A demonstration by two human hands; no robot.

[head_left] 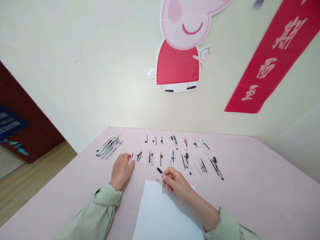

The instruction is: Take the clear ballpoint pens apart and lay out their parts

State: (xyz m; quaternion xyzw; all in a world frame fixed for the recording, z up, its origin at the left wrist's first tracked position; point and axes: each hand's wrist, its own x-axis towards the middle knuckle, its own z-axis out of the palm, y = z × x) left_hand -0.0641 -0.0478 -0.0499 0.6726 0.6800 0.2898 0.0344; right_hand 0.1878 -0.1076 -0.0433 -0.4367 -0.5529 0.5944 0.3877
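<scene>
My right hand point(173, 180) is closed in a pinch over the top of the white paper point(165, 213). It grips a pen piece point(159, 170) with a black section pointing up and left; the rest is covered by my fingers. My left hand point(122, 170) rests on the table with curved fingers, the thumb a little apart from the index finger. Right by its fingertips a thin dark pen part point(132, 154) shows, partly hidden. Just right of it lies a small dark pen group point(139, 156) of separate parts.
A pile of pens point(109, 146) lies at the table's back left. Two rows of pen parts point(186, 163), with black caps, refills and clear barrels, spread across the pink table point(250, 200). Behind stands a wall with a pig cutout point(177, 63) and a red banner point(265, 70).
</scene>
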